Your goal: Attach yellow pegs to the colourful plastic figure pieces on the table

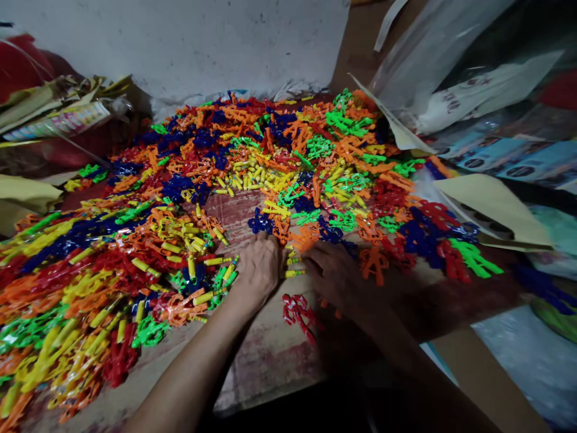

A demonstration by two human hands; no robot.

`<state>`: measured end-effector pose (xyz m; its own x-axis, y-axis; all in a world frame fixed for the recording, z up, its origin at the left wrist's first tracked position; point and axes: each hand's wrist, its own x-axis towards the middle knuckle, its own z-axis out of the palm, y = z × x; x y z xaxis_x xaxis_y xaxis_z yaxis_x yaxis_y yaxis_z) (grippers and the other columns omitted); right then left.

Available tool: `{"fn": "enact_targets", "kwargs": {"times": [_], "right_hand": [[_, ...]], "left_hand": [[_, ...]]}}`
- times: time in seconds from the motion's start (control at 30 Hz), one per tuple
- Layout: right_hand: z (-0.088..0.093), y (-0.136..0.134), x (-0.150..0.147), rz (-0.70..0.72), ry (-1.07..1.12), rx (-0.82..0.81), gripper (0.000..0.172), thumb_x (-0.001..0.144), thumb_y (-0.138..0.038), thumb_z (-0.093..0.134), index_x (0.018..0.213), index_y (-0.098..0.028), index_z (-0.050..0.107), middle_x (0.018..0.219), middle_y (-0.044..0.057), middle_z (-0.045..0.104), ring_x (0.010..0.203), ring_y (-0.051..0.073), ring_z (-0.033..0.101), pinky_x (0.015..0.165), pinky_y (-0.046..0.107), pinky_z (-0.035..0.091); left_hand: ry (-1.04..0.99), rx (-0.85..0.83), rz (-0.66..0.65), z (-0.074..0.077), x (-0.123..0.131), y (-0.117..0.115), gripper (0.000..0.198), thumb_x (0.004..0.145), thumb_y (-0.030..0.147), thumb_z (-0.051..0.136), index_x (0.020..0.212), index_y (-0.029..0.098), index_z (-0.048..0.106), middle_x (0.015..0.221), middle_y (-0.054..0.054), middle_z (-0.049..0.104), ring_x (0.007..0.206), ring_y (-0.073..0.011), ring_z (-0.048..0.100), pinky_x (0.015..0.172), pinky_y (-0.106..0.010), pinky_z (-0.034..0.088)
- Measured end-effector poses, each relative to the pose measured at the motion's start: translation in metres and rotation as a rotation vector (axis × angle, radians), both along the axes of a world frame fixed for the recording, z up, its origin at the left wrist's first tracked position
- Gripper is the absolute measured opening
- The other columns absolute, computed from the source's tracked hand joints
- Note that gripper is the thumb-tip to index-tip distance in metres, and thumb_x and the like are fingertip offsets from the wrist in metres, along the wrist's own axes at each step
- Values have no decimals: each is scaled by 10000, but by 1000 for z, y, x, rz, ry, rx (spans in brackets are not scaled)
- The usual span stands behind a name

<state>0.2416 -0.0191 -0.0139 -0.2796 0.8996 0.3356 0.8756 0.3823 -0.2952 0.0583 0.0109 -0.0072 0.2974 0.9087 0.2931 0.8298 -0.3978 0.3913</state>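
Plastic pieces (180,180) everywhere in the head view: orange, red, blue, green and yellow, heaped in a wide arc that runs from the board's (265,373) left edge round its far edge to the right one. The middle of the near edge is bare, which I reckon is why both hands sit there, since it gives room right where the heap thins out

The left hand (260,264) is knuckles-up with its fingers curled down into the fringe of the pile, and I can't tell if it's clamped on anything. The right hand (336,273) is just beside it, not touching, lying flat in shadow with its fingers spread over some orange bits and nothing gripped that I can see. One yellow tube (295,273) lies in the gap between them, and a red piece (297,314) sits alone on the bare patch, just nearer than the right hand

Clear bags (428,54) and printed cards (496,210) crowd the board's right edge, probably shoved there out of the way
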Motion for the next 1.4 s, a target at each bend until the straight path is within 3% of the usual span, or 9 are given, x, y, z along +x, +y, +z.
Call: {"fn": "enact_targets", "kwargs": {"times": [0.13, 0.23, 0.5, 0.67, 0.8, 0.83, 0.97, 1.07, 1.4], "right_hand": [[10, -11, -19, 51, -68, -60, 181, 865, -121, 591, 1025, -170, 658, 1024, 79, 657, 1014, 247, 566, 917, 360, 431], [5, -10, -38, -45, -245, -67, 252, 833, -84, 578, 1068, -134, 654, 1035, 122, 652, 979, 291, 560, 873, 412, 447], [-2, 9, -58, -55, -448, 21, 211, 863, -90, 512, 951, -92, 703, 998, 201, 672, 963, 319, 559, 830, 444, 447], [-3, 23, -47, 26, -294, -3, 293, 865, -42, 463, 1050, -84, 687, 993, 193, 708, 957, 287, 620, 871, 431, 477], [12, 23, -17, 169, -184, 3, 263, 940, -155, 443, 933, -203, 701, 925, 67, 734, 911, 193, 664, 827, 300, 523], [17, 21, -9, 151, -7, -27, 287, 969, -208, 415, 967, -207, 701, 960, 68, 735, 939, 195, 669, 844, 305, 527], [35, 14, 10, -60, 549, -189, 317, 964, -426, 452, 968, -211, 685, 798, 36, 701, 728, 205, 648, 661, 308, 520], [38, 18, 13, -112, 763, -224, 336, 933, -497, 506, 891, -204, 666, 697, 1, 615, 601, 158, 536, 548, 263, 430], [29, 17, 5, 4, 877, -507, 329, 836, -514, 640, 782, -191, 677, 688, -12, 611, 656, 148, 543, 601, 248, 421]], "left_hand": [[31, -28, 26, 2, -15, 15, 388, 993, 443, 408, 967, 156, 668, 804, -135, 622, 800, -262, 618, 749, -342, 453], [160, -39, 79, 16, -10, 33, 439, 986, 497, 408, 1025, 149, 673, 804, -135, 632, 830, -282, 626, 751, -347, 458], [262, -193, 77, 26, 34, 64, 401, 904, 431, 625, 1162, 126, 654, 1313, -225, 569, 1158, -356, 568, 935, -414, 451], [49, -276, 40, 20, 17, 75, 292, 809, 228, 710, 1098, 194, 678, 1213, -131, 610, 1005, -244, 628, 827, -310, 466], [-114, -234, 51, 19, -1, 69, 131, 874, 300, 642, 876, 169, 647, 877, -51, 656, 782, -171, 621, 683, -253, 447], [-232, -250, 58, 20, -5, 66, 172, 874, 339, 640, 845, 171, 620, 787, -25, 640, 719, -158, 609, 648, -243, 440], [-891, -596, -86, 30, -18, 51, 354, 754, 467, 731, 841, 183, 540, 609, 19, 607, 528, -141, 582, 534, -229, 437], [-1129, -873, -242, 39, -22, 34, 411, 717, 494, 765, 850, 167, 556, 552, 22, 595, 443, -118, 550, 487, -219, 452], [-1205, -1077, -328, 37, -28, 2, 474, 755, 531, 790, 911, 142, 569, 676, -52, 687, 503, -146, 635, 433, -209, 500]]}}
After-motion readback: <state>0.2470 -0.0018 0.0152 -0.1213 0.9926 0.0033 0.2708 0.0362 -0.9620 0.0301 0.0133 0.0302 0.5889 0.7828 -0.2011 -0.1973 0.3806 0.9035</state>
